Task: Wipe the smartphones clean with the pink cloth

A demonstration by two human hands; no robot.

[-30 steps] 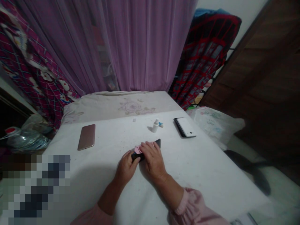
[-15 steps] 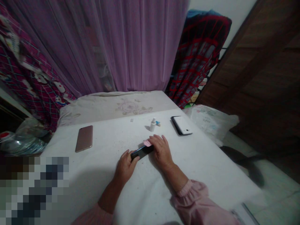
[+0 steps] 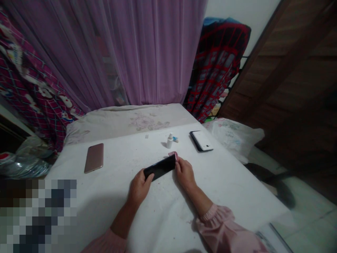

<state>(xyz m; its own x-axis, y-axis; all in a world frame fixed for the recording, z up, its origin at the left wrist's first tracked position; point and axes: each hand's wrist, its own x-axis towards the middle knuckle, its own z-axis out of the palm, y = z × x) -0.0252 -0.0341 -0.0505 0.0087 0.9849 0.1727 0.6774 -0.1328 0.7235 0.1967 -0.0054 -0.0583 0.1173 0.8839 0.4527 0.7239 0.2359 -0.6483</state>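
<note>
A black phone (image 3: 159, 167) lies across the middle of the white table (image 3: 226, 189), held at both ends. My left hand (image 3: 138, 188) pinches its near-left end. My right hand (image 3: 185, 172) grips the far-right end, with a small pink cloth (image 3: 173, 154) pressed between its fingers and the phone's edge. The dark screen faces up and is uncovered.
A rose-gold phone (image 3: 94, 157) lies at the left. A small white bottle (image 3: 170, 140) with a blue bit beside it and a white phone (image 3: 201, 140) sit further back. A pale pillow (image 3: 126, 121) lies behind the table, a plastic bag (image 3: 234, 135) to the right.
My right hand slid with the pink cloth from the phone's left part across to its right end, uncovering the screen. The left hand kept its hold on the near end.
</note>
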